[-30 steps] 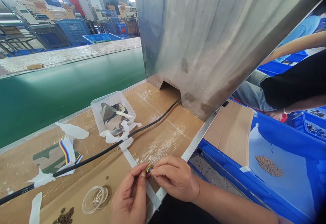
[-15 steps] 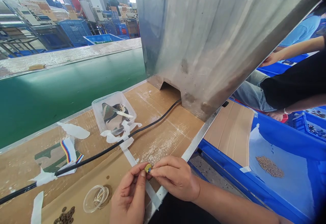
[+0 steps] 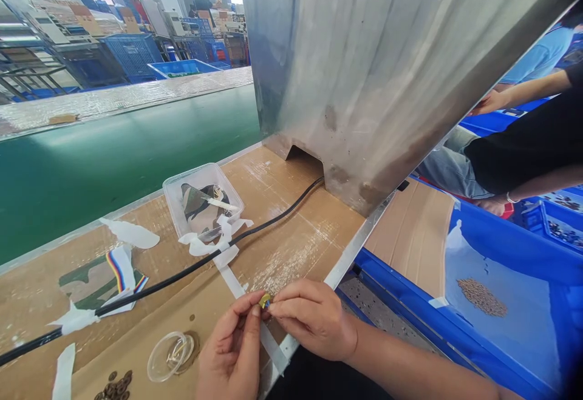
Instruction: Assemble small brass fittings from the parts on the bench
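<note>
Both hands meet low over the cardboard bench [image 3: 291, 230]: left hand [image 3: 232, 351] and right hand [image 3: 314, 318] pinch one tiny brass-coloured part [image 3: 265, 300] between fingertips, wrists bent inward.

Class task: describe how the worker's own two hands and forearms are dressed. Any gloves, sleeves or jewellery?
Both the left hand and right hand are bare: no gloves, rings or watch visible. The right forearm is uncovered, with no sleeve in view.
</note>
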A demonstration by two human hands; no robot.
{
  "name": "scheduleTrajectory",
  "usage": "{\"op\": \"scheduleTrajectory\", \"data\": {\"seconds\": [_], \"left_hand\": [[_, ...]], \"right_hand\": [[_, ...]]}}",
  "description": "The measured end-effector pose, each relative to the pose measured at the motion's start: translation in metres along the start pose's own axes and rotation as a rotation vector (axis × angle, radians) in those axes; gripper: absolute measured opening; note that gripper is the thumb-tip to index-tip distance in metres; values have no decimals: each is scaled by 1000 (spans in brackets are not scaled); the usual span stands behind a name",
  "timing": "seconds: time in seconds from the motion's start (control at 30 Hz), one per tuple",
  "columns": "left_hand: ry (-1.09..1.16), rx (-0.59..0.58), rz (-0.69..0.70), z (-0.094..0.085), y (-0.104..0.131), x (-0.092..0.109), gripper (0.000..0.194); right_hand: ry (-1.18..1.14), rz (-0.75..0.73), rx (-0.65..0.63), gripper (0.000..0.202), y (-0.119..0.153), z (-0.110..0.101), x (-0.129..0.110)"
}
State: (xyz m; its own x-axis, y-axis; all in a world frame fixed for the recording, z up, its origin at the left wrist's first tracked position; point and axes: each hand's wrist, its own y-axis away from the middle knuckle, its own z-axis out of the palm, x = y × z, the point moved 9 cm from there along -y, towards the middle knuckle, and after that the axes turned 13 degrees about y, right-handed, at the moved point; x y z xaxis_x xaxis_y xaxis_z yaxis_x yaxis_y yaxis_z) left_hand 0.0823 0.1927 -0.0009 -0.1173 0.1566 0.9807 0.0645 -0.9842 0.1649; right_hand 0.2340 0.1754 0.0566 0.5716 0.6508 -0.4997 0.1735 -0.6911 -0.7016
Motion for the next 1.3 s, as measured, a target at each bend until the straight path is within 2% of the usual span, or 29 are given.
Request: {"op": "scheduleTrajectory", "data": {"seconds": [0.17, 0.47, 0.77, 1.3], "left_hand": [[-20, -21, -5, 1, 0, 2, 29], [-31, -18, 32, 2, 1, 7, 27], [14, 65, -67, -1, 0, -1, 36], [-43, 28, 23, 1, -1, 5, 31]], "right_hand": [[18, -20, -6, 13, 0, 1, -3], [19, 36, 8, 13, 1, 2, 2], [-2, 33, 33, 12, 2, 2, 2], [19, 61, 39, 10, 2, 1, 4]]}}
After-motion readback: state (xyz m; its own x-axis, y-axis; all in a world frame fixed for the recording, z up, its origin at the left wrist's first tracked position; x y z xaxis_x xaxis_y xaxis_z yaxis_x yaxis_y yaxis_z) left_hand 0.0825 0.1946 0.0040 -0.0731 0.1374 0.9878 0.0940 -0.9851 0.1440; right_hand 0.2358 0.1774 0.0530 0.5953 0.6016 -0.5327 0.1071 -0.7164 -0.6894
